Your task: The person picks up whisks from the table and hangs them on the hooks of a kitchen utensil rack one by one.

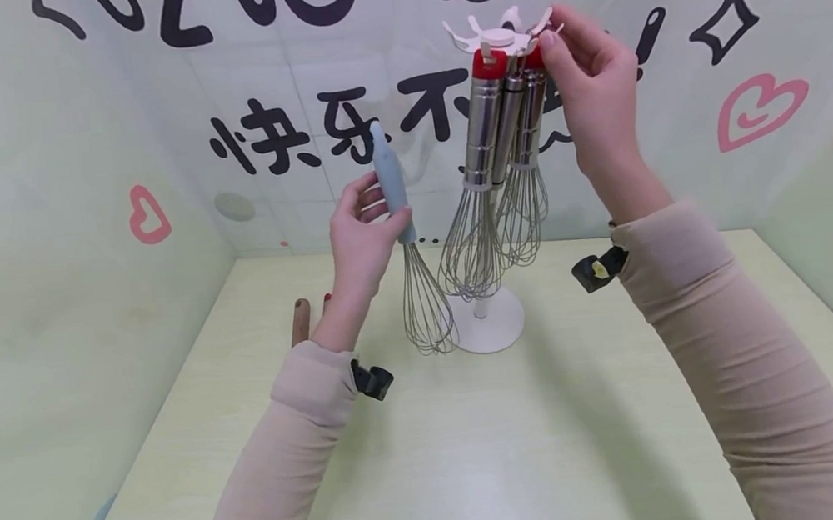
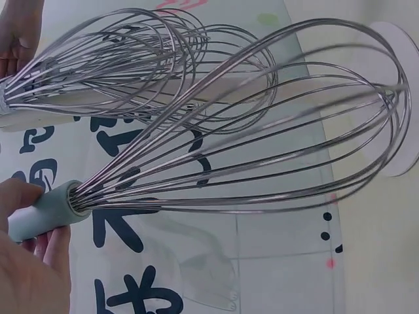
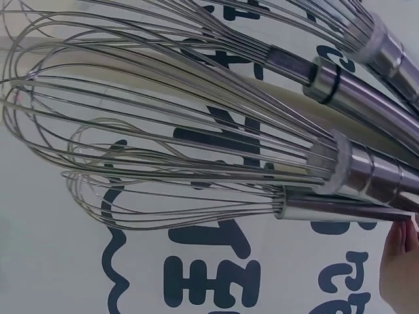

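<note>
My left hand grips a whisk by its light blue handle, held nearly upright with the wire loops pointing down. Beside it stands a white rack with curved hooks on top and a round base. Several steel-handled whisks hang from the hooks, some with red ends. My right hand pinches at a hook on the rack's right side, close to a red handle end. In the left wrist view the blue-handled whisk overlaps the hanging ones. Hanging whisks fill the right wrist view, the right fingertips at one handle's end.
A brown wooden handle and a red-tipped item lie on the table behind my left forearm. The rack's white base rests on the tabletop. A wall sheet with black lettering and pink hearts stands behind.
</note>
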A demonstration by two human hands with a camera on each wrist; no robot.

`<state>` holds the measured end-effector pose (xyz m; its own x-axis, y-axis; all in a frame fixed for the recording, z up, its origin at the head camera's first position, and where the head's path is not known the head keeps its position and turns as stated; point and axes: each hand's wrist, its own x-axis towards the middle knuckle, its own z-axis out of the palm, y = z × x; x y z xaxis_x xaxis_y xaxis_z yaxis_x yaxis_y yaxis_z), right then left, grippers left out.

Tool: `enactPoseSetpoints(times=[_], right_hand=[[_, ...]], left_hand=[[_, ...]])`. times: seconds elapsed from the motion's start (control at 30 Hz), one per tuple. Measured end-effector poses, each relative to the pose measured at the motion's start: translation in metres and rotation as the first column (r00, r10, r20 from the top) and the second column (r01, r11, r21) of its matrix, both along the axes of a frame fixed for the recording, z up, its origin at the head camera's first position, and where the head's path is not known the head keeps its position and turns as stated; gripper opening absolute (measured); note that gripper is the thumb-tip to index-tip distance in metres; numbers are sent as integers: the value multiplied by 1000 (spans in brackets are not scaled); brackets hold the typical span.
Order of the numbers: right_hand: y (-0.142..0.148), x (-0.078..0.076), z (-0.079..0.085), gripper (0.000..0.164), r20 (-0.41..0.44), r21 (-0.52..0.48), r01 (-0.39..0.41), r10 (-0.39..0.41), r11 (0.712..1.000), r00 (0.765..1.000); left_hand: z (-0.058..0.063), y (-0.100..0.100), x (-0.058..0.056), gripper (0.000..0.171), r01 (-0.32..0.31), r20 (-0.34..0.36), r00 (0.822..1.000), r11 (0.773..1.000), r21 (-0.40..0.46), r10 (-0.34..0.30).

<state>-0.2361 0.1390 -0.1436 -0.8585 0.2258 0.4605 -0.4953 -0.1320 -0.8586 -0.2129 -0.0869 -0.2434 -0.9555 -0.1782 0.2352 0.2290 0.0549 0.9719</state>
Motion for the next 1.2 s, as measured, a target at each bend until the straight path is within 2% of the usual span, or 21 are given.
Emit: enactPoseSetpoints(times=[0.17,0.4,0.47,0.7,0.9,1.2], right_hand=[[-6,4,-8,35,-107,-4,90,-90,996,990],[-24,11,-12,38,-275,32,181,-166,983,947],[-27,13,-11,38,-274,25,192,-178,981,945],[-32,22,-1,35,-151,-75,176,-186,981,971],[-34,31,5,37,-137,-69,205,-213,976,967],[-32,26,4,37,-119,-48,230,-234,972,965]], left_hand=[[4,4,4,57,-3,-22,1000,1000,22,4],[10,7,10,56,-7,-67,998,999,40,9],[12,8,11,56,-8,-76,997,999,48,12],[18,11,15,56,1,-119,993,998,66,6],[24,15,19,56,10,-144,990,999,52,-3],[30,18,22,55,10,-186,982,1000,25,-5]])
